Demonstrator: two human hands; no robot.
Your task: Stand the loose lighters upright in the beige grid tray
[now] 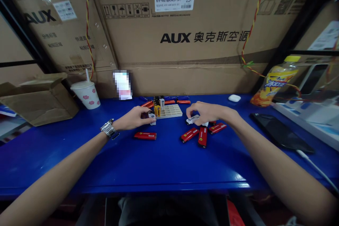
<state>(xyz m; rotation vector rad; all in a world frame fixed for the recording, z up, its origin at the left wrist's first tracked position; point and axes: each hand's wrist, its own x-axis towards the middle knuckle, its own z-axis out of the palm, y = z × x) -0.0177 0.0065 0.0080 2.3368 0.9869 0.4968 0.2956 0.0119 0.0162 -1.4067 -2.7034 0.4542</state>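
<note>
My left hand [138, 117] pinches a white lighter with a black end [152, 117], upright just left of a pale compartment tray [173, 111]. Several lighters stand in the tray's left part, among them a yellow lighter [157, 108] and a white lighter [162, 103]. To the right, my right hand [202, 111] has its fingers closed on another white lighter [192, 119], held low over the table. Near that hand lie several red lighters [202, 136]. A single red lighter [145, 136] rests below my left hand.
Behind the tray lie orange lighters [183, 102] and blue lighters [182, 97]. A paper cup with a straw [86, 94] and an open carton [39, 100] stand left. At right are a drink bottle [275, 83], a white case [234, 98] and a phone on a cable [280, 132].
</note>
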